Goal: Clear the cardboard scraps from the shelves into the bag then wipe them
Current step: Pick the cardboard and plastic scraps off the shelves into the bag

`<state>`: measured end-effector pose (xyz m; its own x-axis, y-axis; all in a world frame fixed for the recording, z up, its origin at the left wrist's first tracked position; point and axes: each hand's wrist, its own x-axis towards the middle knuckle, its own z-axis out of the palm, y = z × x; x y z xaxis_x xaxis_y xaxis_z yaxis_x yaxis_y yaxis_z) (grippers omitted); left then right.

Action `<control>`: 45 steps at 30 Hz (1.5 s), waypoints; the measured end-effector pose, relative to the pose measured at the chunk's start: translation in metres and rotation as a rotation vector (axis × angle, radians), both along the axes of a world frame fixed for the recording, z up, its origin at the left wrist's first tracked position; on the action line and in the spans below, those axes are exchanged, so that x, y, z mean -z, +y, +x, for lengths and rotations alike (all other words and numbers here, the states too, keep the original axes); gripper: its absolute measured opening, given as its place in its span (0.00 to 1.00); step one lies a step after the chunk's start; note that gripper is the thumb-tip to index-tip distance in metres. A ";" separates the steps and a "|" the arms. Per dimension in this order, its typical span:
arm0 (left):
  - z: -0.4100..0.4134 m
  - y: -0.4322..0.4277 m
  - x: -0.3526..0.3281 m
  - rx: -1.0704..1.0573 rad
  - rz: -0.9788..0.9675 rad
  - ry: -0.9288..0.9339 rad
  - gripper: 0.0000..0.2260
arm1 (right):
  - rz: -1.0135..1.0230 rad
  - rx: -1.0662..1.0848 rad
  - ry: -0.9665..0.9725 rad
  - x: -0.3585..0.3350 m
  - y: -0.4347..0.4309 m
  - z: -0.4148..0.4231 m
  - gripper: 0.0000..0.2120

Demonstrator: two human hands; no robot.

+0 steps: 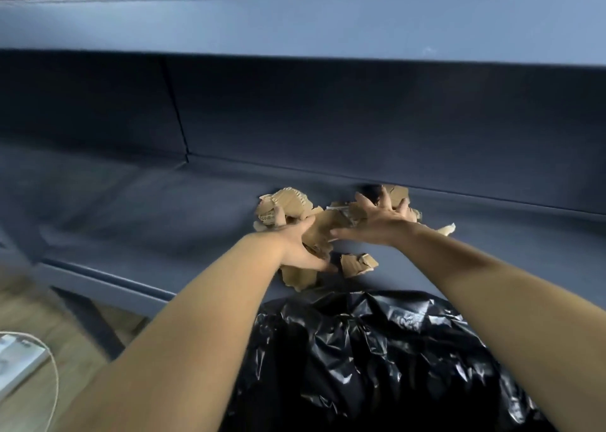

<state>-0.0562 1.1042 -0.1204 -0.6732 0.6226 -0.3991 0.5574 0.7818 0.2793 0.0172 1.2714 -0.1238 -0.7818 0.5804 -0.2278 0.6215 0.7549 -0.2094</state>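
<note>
Brown torn cardboard scraps (288, 202) lie heaped on a dark blue-grey metal shelf (147, 208), where a person's left hand (292, 244) and right hand (383, 218) rest on the pile, fingers spread, gripping nothing, above a crumpled black plastic bag (360, 349) below the shelf edge.

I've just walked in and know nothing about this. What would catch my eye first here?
Two bare arms reach forward, with the left hand and right hand spread over a heap of torn cardboard scraps in the middle of a dark blue-grey shelf. Just below, in front of the shelf, a crinkled glossy black bag fills the lower middle of the view.
</note>
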 end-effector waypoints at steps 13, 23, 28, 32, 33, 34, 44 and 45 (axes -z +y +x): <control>0.015 -0.003 0.017 0.100 0.037 0.341 0.20 | 0.069 -0.105 0.047 0.017 -0.025 0.000 0.20; 0.020 -0.006 -0.011 0.039 0.361 0.672 0.10 | 0.174 -0.199 0.097 0.004 -0.020 0.014 0.25; 0.021 -0.020 -0.033 -0.126 0.755 0.602 0.10 | 0.184 -0.183 0.201 -0.010 -0.006 0.030 0.21; 0.043 -0.037 -0.041 -0.119 0.883 0.556 0.07 | 0.083 -0.128 0.434 -0.024 -0.005 0.050 0.17; 0.052 -0.042 -0.043 -0.088 0.908 0.550 0.07 | 0.052 -0.122 0.480 -0.029 -0.007 0.057 0.16; 0.062 -0.046 -0.045 -0.060 0.928 0.542 0.07 | 0.026 -0.122 0.506 -0.035 -0.009 0.063 0.16; 0.151 -0.088 -0.056 -0.018 0.792 0.292 0.09 | -0.422 -0.242 0.569 -0.066 -0.083 0.144 0.16; 0.157 -0.092 -0.055 -0.020 0.775 0.275 0.09 | -0.452 -0.280 0.549 -0.064 -0.094 0.155 0.16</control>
